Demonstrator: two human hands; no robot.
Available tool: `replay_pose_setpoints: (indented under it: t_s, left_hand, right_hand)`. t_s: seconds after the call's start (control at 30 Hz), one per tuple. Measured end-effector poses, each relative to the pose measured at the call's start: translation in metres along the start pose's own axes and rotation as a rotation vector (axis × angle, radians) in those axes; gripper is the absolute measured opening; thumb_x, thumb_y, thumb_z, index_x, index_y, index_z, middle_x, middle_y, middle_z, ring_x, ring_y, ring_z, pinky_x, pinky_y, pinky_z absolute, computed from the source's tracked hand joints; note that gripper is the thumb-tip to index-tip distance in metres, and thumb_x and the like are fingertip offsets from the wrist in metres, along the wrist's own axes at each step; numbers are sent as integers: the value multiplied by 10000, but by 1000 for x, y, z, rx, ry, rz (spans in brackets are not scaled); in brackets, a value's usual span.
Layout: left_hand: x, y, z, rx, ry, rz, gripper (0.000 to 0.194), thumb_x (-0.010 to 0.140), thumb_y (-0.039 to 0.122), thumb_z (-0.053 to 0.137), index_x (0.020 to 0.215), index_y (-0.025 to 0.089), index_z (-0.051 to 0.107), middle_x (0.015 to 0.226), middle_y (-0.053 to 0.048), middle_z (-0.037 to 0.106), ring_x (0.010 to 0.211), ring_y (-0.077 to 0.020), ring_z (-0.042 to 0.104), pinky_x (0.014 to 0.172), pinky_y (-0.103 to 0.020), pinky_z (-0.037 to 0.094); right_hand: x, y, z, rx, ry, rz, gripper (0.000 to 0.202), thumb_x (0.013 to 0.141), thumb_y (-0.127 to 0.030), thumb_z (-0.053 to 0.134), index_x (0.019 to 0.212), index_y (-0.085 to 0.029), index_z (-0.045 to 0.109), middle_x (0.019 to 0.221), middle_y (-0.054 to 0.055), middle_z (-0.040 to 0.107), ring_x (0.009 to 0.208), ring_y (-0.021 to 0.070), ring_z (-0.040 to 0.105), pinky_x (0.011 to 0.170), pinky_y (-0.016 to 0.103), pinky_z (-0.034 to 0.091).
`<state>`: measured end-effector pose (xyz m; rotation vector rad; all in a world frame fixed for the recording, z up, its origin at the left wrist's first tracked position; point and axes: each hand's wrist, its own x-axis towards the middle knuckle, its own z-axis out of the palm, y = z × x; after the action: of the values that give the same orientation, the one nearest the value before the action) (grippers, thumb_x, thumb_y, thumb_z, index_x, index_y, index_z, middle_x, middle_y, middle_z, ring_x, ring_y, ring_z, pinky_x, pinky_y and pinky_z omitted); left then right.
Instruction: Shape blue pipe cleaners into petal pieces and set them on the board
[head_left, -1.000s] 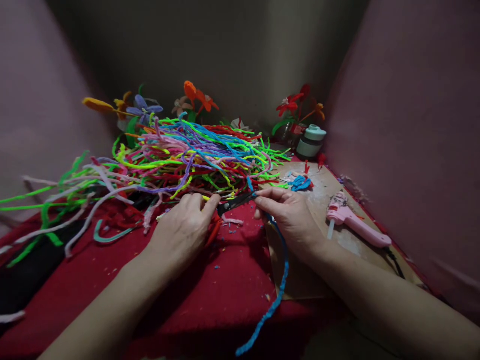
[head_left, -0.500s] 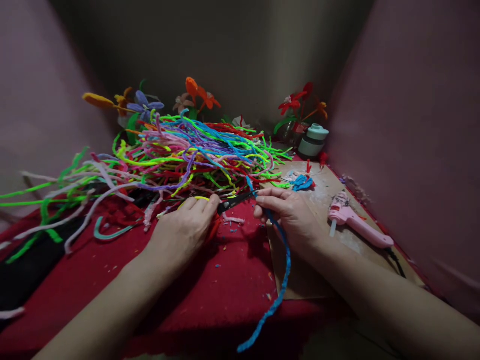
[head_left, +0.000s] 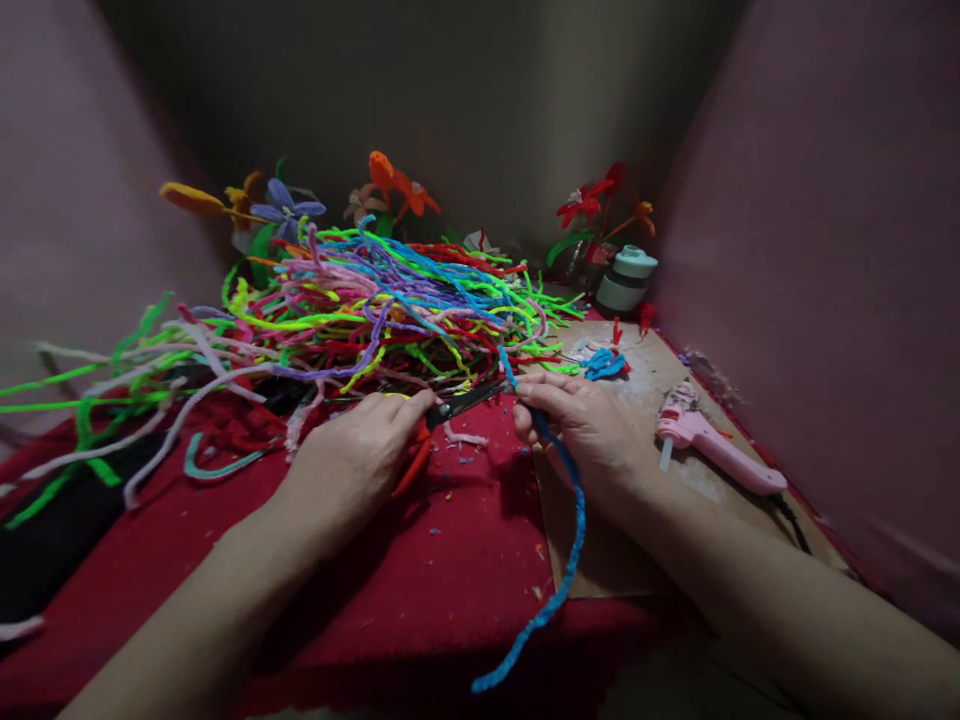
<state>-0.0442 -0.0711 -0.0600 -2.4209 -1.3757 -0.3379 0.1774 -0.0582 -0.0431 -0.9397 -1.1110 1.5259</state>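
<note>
Blue stem [head_left: 577,530] pinched in right hand [head_left: 574,415]; left hand [head_left: 371,440] gripping scissors [head_left: 466,402], blades beside stem.

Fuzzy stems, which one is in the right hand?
The long blue stem: its tail curves down below the right hand, while those in the pile lie unheld.

The fuzzy stem [head_left: 574,540] in my right hand [head_left: 592,425] is bright blue, mottled darker; the scissors [head_left: 465,402] in my left hand [head_left: 360,440] show black blades and orange-red on the handle. Toward eleven o'clock I see a pile [head_left: 405,300] streaked neon green, blue, purple, pink, yellow and red. The cloth [head_left: 465,600] is deep red, flecked blue and orange. At four, the glue gun [head_left: 712,455] is pink; at two, the jar [head_left: 624,290] is pale mint with a dark band.
</note>
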Motion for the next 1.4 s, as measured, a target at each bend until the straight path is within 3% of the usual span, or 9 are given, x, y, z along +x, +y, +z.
replay_pose_setpoints:
  t_s: [0.17,0.5,1.17,1.4]
  left_hand:
    - [3,8,-1,77,-15,-2,384,828,156,418,1206,160,486,980,-79,635,874,-240,574,593,-316,451]
    - [4,14,-9,195,36,28,384,800,140,457,1178,101,513,902,-107,608,842,-253,545,688,-350,443]
    - [2,18,-9,221,-26,-24,405,812,83,375,1200,110,487,946,-133,627,823,-256,582,582,-321,457]
    - [-1,13,-6,92,-22,-14,404,815,103,375,1204,119,482,991,-143,651,879,-258,610,612,-323,475]
  right_hand:
    - [0,0,2,36,-6,7,73,739,-166,561,771,-138,621,560,-4,609,464,55,496,471,186,348]
    - [-4,-7,7,67,36,81,92,692,-149,568,776,-137,606,537,7,621,431,64,504,438,190,359]
    - [-3,-2,7,42,36,89,129,668,-168,596,795,-144,585,533,-1,621,426,69,489,447,196,356]
    - [-2,-2,7,45,33,91,116,663,-149,587,779,-143,581,523,-10,607,428,68,478,446,196,352]
